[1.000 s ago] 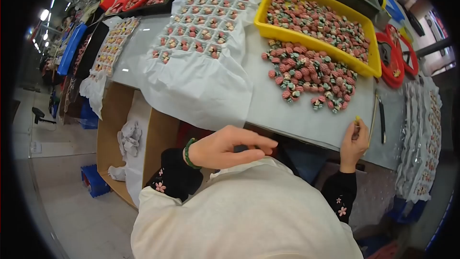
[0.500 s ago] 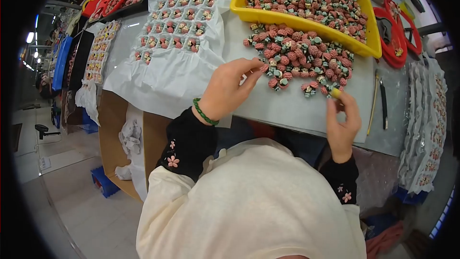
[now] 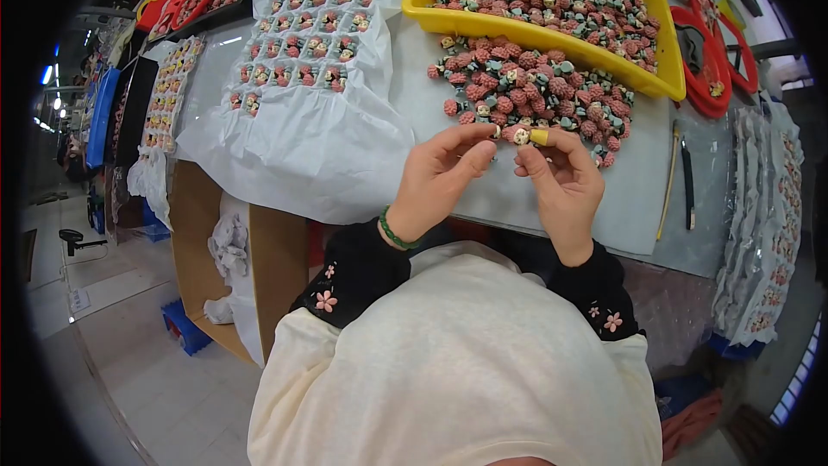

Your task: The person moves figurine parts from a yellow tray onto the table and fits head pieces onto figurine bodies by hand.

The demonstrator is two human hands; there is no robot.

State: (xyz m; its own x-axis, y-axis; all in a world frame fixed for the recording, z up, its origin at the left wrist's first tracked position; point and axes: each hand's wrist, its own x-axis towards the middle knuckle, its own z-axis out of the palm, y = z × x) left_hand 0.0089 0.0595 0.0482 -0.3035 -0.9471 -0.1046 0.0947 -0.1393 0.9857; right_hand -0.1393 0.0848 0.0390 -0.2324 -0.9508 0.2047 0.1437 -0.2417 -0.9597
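Observation:
Small figurines with knobbly pink tops, cream faces and grey-green parts lie in a loose pile (image 3: 535,86) on the table. In front of the pile, my right hand (image 3: 565,185) pinches one figurine (image 3: 521,135) between its thumb and index finger, which wears a yellow finger cover (image 3: 539,136). Close beside it on the left is my left hand (image 3: 440,177), thumb and index finger curled together. A small cream-and-dark figurine (image 3: 495,132) shows at its fingertips, mostly hidden. A green bracelet (image 3: 392,233) circles the left wrist.
Behind the pile stands a yellow bin (image 3: 492,24) full of figurines. To the left, a white tray (image 3: 302,34) holds figurines in cells on white paper (image 3: 285,155). A brush (image 3: 668,181) and a black tool (image 3: 688,185) lie right. An open cardboard box (image 3: 280,280) stands below the table edge.
My right hand has moved left from the pile's right edge, now with a figurine in its fingers. My left hand has shifted slightly right and down, so the hands are close together.

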